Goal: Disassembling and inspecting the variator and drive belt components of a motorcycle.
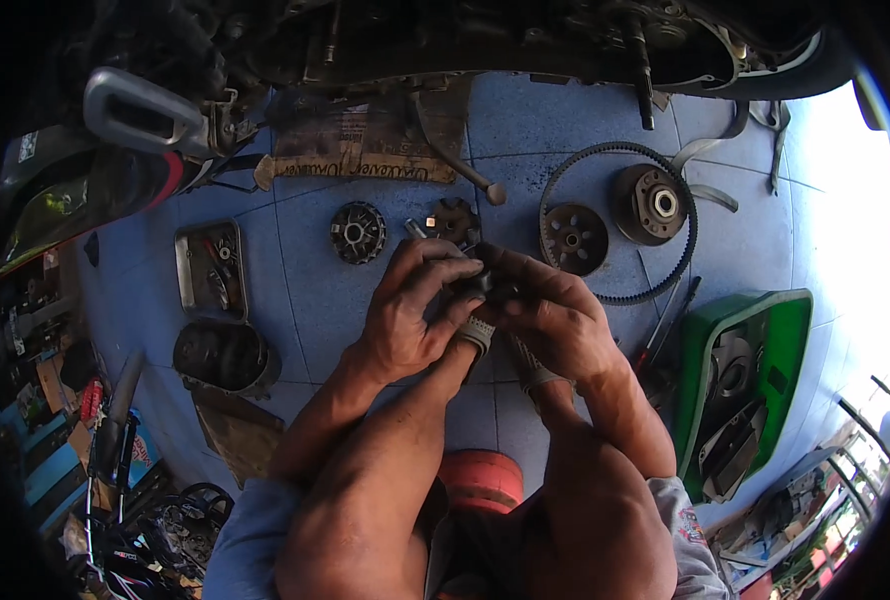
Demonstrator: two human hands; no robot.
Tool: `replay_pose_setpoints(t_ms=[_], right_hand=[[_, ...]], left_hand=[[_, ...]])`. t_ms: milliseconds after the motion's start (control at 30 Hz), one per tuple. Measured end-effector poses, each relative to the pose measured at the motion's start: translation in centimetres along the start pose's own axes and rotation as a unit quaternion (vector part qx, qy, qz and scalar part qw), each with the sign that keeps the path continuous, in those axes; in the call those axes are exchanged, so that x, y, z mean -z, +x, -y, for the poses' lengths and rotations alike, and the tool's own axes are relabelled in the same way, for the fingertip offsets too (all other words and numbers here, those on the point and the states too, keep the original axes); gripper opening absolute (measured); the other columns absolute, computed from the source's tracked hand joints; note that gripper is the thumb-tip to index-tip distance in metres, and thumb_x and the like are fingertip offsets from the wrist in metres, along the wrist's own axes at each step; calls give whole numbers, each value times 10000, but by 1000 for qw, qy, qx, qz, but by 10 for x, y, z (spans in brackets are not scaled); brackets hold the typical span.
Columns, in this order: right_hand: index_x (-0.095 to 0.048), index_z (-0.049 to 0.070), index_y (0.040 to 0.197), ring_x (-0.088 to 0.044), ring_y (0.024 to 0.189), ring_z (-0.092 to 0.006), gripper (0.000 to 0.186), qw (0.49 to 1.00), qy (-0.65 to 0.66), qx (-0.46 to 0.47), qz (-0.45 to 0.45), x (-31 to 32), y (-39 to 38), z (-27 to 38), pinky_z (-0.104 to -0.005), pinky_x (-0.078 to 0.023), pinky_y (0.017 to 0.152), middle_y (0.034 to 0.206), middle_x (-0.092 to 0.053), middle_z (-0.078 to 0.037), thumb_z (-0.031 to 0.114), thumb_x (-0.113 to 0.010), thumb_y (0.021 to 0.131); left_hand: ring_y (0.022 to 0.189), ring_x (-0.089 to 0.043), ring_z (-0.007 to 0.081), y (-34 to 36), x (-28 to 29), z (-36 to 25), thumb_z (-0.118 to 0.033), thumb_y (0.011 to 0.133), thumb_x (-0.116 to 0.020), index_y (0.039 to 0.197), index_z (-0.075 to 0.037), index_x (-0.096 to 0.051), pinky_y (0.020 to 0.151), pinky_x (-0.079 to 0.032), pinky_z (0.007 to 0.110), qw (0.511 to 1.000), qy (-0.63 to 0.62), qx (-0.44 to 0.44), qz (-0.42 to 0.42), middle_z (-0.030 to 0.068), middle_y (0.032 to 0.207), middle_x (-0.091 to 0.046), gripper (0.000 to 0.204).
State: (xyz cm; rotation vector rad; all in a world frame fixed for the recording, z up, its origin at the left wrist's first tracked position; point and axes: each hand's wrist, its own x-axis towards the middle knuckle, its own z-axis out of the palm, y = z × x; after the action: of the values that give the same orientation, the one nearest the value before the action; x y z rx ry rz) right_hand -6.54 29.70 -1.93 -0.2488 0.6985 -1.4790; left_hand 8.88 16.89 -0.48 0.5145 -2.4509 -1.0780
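Both hands meet in front of me, over the blue tiled floor. My left hand [410, 315] is closed, its fingers and thumb pinching a small dark part [480, 288]. From the other side my right hand [560, 320] grips the same part. Its exact kind is hidden by the fingers. Just beyond the hands lies a dark, lobed metal plate [455, 218], partly covered by them. A round ribbed pulley half [357, 233] rests to its left. To the right, a toothed drive belt [615, 150] loops around a round clutch bell [573, 240] and partly across a thick clutch assembly [649, 205].
A motorbike's dark underside [415, 50] spans the far side, above flattened cardboard [355, 135]. On the left are a metal tray [180, 275] with small tools and a dark round pan [255, 375]. A green crate [797, 345] of parts stands right. A red stool [480, 478] shows between my legs.
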Motion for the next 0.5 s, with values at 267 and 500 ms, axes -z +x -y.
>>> replay_pose_setpoints(t_ms=[267, 500], right_hand=[[-616, -47, 1135, -633, 873, -128, 360, 953, -282, 59, -95, -19, -6, 17, -268, -518, 785, 930, -689, -112, 109, -721, 828], [-615, -59, 1123, -633, 804, -125, 359, 962, -248, 43, -105, -22, -4, 15, -245, -518, 717, 877, -685, -87, 133, -716, 837]], left_hand=[[772, -622, 185, -11, 12, -12, -204, 934, -585, 1102, 23, -545, 638, -512, 288, 906, -394, 148, -53, 159, 969, -651, 285], [896, -634, 129, -8, 6, -18, -173, 961, -543, 1182, 14, -574, 773, -520, 257, 797, -552, 236, -70, 105, 1037, -653, 291]])
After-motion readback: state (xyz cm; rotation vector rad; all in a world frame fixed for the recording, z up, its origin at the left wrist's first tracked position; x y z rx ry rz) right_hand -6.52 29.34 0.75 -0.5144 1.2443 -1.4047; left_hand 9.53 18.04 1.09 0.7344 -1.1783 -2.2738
